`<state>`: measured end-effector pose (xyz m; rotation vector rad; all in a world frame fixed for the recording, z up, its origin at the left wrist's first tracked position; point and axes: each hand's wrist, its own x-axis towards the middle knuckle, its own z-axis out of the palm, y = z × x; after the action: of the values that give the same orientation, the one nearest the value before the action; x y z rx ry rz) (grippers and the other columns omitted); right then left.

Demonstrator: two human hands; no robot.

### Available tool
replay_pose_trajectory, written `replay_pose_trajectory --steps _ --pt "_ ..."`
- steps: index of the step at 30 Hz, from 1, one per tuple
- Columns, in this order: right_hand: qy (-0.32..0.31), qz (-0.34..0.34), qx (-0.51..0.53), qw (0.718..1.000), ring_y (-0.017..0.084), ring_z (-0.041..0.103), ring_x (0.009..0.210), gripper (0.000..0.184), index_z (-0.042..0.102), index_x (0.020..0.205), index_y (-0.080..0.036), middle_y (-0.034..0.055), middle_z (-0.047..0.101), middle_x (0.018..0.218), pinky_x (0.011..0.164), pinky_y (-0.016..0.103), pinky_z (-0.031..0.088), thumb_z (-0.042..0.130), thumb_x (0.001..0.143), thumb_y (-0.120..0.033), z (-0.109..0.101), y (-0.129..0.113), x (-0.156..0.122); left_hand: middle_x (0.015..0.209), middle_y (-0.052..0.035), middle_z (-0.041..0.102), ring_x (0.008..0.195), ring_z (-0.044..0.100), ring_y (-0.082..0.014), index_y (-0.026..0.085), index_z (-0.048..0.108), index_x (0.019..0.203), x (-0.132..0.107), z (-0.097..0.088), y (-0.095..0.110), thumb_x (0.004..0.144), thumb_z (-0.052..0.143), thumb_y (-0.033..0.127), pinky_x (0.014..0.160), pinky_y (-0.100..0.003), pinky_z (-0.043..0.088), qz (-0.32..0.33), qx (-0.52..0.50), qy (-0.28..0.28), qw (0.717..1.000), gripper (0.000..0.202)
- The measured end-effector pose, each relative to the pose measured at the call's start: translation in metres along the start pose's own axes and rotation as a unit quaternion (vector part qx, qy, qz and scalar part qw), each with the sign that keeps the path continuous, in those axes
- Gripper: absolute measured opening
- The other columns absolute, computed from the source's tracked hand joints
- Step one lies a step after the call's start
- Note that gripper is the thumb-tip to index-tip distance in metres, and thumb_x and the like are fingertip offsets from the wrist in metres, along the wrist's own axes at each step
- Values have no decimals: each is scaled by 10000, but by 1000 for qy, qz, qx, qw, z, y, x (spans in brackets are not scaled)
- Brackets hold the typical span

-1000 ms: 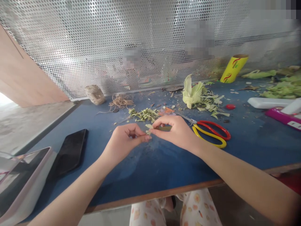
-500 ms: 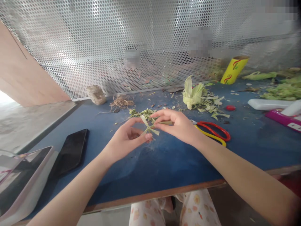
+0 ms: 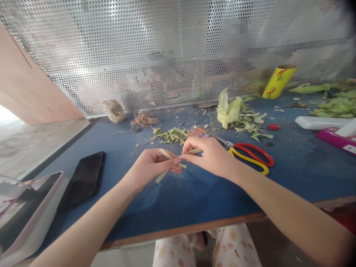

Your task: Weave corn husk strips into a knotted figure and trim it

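Several pale green leaf strips (image 3: pixel 162 175), crossed at their middle, are pinched between the thumb and fingers of my left hand (image 3: pixel 151 165). My right hand (image 3: pixel 209 152) grips a strip end (image 3: pixel 194 151) that runs out of the same crossing, with its fingertips close beside my left thumb. Both hands hover low over the blue table. Just beyond them lies a small pile of knotted green pieces (image 3: pixel 171 135). Scissors (image 3: pixel 254 154) with one red and one yellow handle rest by my right wrist, their blades partly behind my hand.
A black phone (image 3: pixel 85 178) and a pink-edged bin (image 3: pixel 36 218) lie at the left. Toward the perforated metal screen (image 3: pixel 111 55) are a tan lump (image 3: pixel 114 111), twine (image 3: pixel 144 120), corn husks (image 3: pixel 228 113) and a yellow tube (image 3: pixel 279 81). A purple-and-white tool (image 3: pixel 338 137) is at the right.
My left fingers have closed over the crossing of the strips, which has turned and dropped a little. My right hand has moved slightly down and pinches the strip close to the crossing.
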<state>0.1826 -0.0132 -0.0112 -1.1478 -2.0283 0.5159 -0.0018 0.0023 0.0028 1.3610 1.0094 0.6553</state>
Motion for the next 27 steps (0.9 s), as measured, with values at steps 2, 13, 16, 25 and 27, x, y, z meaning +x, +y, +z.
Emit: replay_pose_trajectory --steps 2,13,16,25,27 --pt "-11 3 15 1000 116 567 676 122 537 708 -190 -13 611 701 653 254 417 550 773 -293 -1 -1 0 603 -21 702 627 664 -169 147 625 652 0 3 0 619 706 240 670 -288 526 4 25 6 1000 127" --pt "-66 -12 60 996 88 542 597 124 557 660 -177 -30 605 625 578 214 381 587 750 -256 -12 -5 -1 637 -43 711 677 670 -184 137 643 683 -3 0 1 687 639 222 728 -308 500 4 78 -49 996 85" --pt "-74 6 70 995 100 549 606 141 557 672 -182 -21 616 634 575 222 386 587 742 -301 -12 -2 1 616 -32 704 653 665 -169 142 651 670 -3 -1 0 690 634 202 717 -293 498 8 77 -57 995 66" --pt "2 2 55 998 133 573 715 112 550 869 -198 21 628 818 620 259 421 513 793 -271 -10 14 8 810 -109 720 797 661 -214 128 665 820 1 -8 2 774 567 295 644 -270 486 -22 -65 -54 996 198" --pt "82 -57 -37 994 164 537 847 190 556 962 -218 45 594 962 705 295 406 551 775 -251 -10 14 8 818 -110 719 830 656 -221 125 665 820 1 -9 4 768 578 238 615 -247 479 -18 -105 -52 993 152"
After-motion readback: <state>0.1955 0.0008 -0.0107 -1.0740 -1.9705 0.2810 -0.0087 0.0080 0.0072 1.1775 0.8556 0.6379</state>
